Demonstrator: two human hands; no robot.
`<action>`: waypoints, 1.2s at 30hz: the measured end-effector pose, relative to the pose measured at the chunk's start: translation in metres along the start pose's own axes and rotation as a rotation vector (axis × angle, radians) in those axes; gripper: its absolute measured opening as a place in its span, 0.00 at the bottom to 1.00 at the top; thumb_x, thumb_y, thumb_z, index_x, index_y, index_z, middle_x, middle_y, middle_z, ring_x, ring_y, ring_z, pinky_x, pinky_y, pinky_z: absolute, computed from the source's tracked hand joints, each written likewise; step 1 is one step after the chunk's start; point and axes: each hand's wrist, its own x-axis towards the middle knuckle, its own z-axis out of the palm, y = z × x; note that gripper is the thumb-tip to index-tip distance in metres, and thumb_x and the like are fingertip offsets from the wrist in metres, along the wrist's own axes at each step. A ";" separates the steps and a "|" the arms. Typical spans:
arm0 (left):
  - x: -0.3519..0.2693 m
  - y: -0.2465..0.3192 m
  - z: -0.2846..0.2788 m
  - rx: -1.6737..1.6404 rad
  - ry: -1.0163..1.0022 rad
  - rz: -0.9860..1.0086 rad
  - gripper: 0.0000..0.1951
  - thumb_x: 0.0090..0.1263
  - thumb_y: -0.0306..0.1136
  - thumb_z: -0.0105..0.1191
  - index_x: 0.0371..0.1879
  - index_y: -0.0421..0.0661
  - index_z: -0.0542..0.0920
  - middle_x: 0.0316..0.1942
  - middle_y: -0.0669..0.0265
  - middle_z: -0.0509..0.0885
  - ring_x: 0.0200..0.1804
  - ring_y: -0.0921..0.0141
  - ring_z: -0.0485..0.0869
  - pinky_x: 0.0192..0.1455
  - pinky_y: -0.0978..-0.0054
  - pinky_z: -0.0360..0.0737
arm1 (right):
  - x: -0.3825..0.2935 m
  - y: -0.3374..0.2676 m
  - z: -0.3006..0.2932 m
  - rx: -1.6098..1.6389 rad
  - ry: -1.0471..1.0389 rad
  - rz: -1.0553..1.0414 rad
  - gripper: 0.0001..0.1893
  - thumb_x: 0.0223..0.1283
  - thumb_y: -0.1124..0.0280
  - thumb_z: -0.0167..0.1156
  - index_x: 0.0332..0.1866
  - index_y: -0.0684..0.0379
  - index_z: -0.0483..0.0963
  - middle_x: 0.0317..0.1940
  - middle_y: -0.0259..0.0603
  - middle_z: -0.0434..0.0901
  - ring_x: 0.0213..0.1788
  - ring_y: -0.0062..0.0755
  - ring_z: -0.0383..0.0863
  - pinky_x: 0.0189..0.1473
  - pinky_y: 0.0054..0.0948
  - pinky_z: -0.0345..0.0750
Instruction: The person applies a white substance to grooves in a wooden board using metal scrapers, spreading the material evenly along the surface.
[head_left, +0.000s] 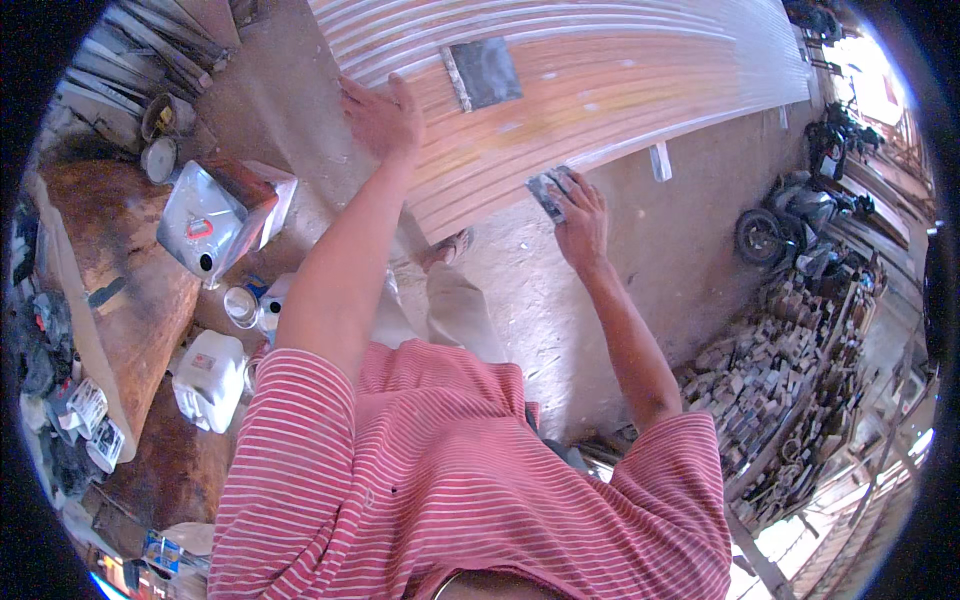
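Note:
A long grooved wooden panel (487, 161), with pale smears on its surface, stretches away in front of me. My left hand (382, 120) is at the panel's left edge, fingers spread and nothing visible in it; whether it touches the wood I cannot tell. In my right hand (583, 217) is a dark flat pad (546, 196), probably sandpaper, smudged with white dust. That hand is at the panel's near long edge, its fingers over the pad. Farther up the panel lies a dark square sheet (486, 73) with one whitish, worn edge.
To the left stand a square metal can (199, 221) with a red handle, a white plastic jerrycan (210, 381) and a round tin (241, 306). A motorcycle (780, 217) and a heap of wood offcuts (765, 375) are on the right. A support leg (661, 161) shows beneath the panel.

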 end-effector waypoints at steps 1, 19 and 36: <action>0.001 -0.007 0.004 0.002 0.000 0.013 0.40 0.66 0.51 0.48 0.65 0.27 0.55 0.60 0.37 0.65 0.61 0.48 0.70 0.63 0.56 0.69 | -0.007 -0.002 0.007 0.004 0.009 0.008 0.21 0.42 0.83 0.55 0.46 0.57 0.80 0.55 0.40 0.77 0.62 0.43 0.71 0.61 0.46 0.66; 0.021 -0.043 0.012 -0.581 -0.308 -0.078 0.37 0.72 0.54 0.44 0.65 0.29 0.56 0.59 0.38 0.70 0.58 0.50 0.74 0.59 0.59 0.71 | -0.032 -0.057 0.036 0.015 0.012 0.086 0.19 0.43 0.78 0.57 0.45 0.52 0.79 0.57 0.37 0.74 0.65 0.40 0.66 0.65 0.43 0.64; 0.017 -0.038 0.008 -0.419 -0.219 -0.063 0.35 0.72 0.54 0.41 0.61 0.30 0.60 0.50 0.34 0.75 0.52 0.44 0.77 0.53 0.51 0.74 | -0.045 -0.109 0.053 0.059 0.034 0.130 0.18 0.42 0.69 0.61 0.44 0.51 0.80 0.59 0.39 0.71 0.68 0.43 0.63 0.68 0.45 0.61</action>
